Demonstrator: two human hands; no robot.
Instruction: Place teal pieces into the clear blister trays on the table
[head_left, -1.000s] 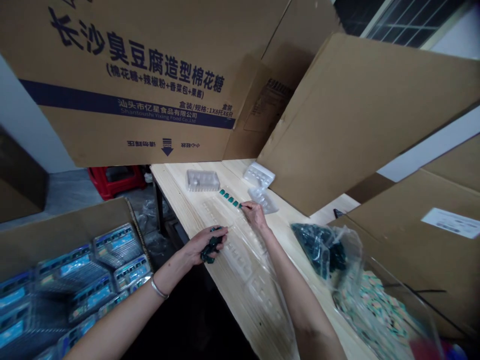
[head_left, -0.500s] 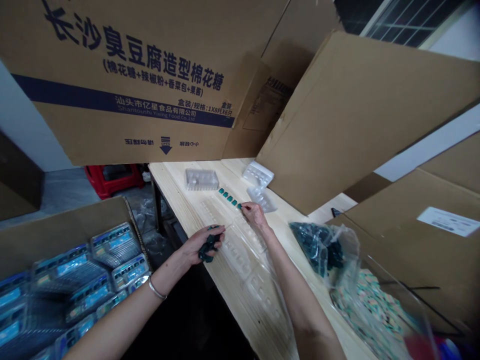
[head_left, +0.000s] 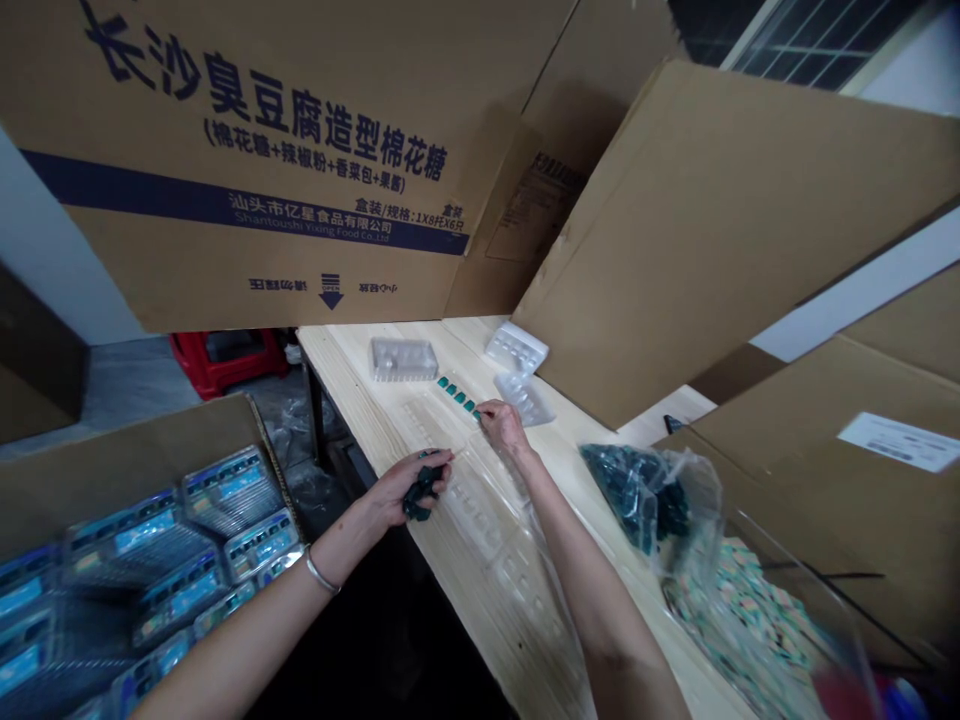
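My left hand (head_left: 414, 486) is closed around several small dark green glossy pieces (head_left: 421, 494), which show between the fingers. It hovers over the near edge of clear plastic blister trays (head_left: 480, 515) laid flat on the table. Farther out, a short row of the same green pieces (head_left: 454, 393) sits in the pockets of a clear tray. My right hand (head_left: 504, 424) has its thumb and fingertips pinched on the green piece at the near end of that row. The fingers partly cover this piece.
Stacked clear trays (head_left: 403, 359) and loose ones (head_left: 517, 347) lie at the table's (head_left: 337, 360) far end. Right of my right arm is a bag of dark green pieces (head_left: 637, 495), beside many pale green packets (head_left: 757, 600). A carton of blue-labelled packs (head_left: 232, 480) stands left; large cardboard (head_left: 300, 230) rises behind.
My right hand has shifted slightly left and away, staying at the row's near end. My left hand, still holding the green pieces, has moved a little to the right.
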